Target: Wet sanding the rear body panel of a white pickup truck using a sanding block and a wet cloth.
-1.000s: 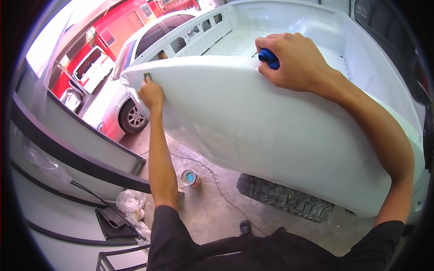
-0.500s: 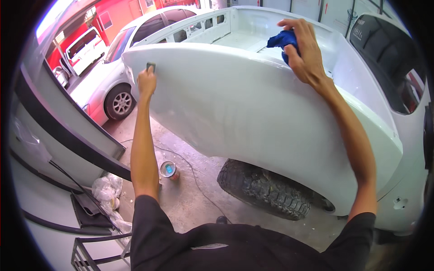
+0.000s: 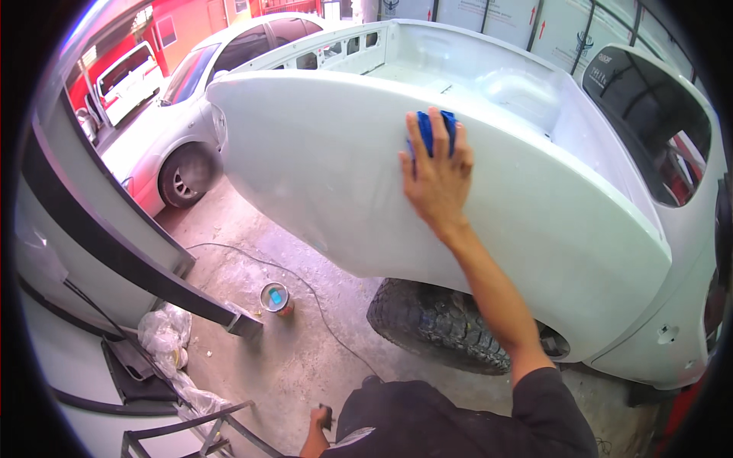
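My right hand (image 3: 437, 177) presses a crumpled blue cloth (image 3: 424, 130) onto the upper part of the white pickup bed's outer side panel (image 3: 321, 168), its fingers spread over the cloth and gripping it. My left hand (image 3: 315, 421) is low at the bottom edge beside my dark shirt, closed on a small dark block (image 3: 327, 416), partly cut off from clear view. A black knobby tyre (image 3: 416, 324) shows beneath the panel, and the bed's inside lies behind the cloth.
A can (image 3: 277, 309) stands on the concrete floor (image 3: 252, 343) near a cable. Dark-framed panels (image 3: 137, 252), crumpled plastic (image 3: 160, 332) and a metal frame (image 3: 229, 420) line the left. A white car (image 3: 187, 91) stands behind; the pickup's cab (image 3: 679, 290) is at right.
My left hand has left the panel and dropped to my side with its block. My right hand has moved from the rim down onto the outer panel with the blue cloth.
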`<state>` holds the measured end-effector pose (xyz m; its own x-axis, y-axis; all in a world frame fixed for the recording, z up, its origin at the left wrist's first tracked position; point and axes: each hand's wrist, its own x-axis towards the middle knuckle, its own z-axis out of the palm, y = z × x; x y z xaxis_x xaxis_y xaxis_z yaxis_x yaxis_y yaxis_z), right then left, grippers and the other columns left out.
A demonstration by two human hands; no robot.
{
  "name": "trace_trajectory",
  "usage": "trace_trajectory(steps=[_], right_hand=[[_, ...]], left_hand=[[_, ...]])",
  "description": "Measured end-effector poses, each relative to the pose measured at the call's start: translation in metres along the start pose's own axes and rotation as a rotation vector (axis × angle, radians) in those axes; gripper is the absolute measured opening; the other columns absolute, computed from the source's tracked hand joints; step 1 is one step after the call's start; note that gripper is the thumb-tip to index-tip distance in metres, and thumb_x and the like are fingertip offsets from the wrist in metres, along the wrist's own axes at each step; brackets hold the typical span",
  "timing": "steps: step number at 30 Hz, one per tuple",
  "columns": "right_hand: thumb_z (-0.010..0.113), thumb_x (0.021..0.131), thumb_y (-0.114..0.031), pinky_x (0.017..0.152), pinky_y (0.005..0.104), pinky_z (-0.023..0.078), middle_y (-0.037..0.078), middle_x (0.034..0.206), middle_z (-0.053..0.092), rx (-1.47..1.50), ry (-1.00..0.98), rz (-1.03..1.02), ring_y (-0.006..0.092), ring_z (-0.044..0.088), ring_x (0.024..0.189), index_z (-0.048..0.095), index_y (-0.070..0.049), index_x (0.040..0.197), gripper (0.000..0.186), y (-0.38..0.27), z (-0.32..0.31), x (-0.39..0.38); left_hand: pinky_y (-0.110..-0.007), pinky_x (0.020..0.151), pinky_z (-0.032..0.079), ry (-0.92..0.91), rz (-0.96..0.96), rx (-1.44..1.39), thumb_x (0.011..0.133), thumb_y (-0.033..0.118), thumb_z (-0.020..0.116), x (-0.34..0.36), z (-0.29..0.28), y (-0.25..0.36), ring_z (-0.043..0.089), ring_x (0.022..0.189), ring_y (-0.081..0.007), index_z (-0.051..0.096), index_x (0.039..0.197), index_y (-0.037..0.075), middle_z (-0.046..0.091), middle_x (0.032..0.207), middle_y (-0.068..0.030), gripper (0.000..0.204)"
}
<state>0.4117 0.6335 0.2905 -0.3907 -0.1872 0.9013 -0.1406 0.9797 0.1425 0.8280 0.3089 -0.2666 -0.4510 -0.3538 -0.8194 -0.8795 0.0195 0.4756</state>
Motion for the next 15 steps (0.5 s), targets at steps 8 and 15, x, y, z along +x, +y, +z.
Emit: trace_trajectory(steps=[8,15], right_hand=[[0.063,0.085,-0.009,0.118,0.0507,0.034,0.019,0.140,0.053,0.153,0.153,0.037,0.0431,0.045,0.137,0.056,-0.004,0.139,0.055,-0.092,0.081,0.082],[0.059,0.090,-0.011,0.119,0.0481,0.033,0.020,0.136,0.055,0.156,0.127,-0.045,0.0403,0.046,0.136,0.055,0.004,0.138,0.051,-0.173,0.152,0.121]], left_hand=[[-0.047,0.048,0.059,0.072,-0.117,-0.307,0.098,0.018,0.055,-0.005,-0.031,-0.009,0.075,0.070,-0.0411,0.055,0.114,-0.021,0.068,0.094,-0.0306,0.043],[-0.045,0.048,0.061,0.071,-0.024,-0.323,0.103,0.020,0.052,0.016,-0.028,0.022,0.075,0.072,-0.0409,0.055,0.116,-0.018,0.068,0.098,-0.0285,0.041]])
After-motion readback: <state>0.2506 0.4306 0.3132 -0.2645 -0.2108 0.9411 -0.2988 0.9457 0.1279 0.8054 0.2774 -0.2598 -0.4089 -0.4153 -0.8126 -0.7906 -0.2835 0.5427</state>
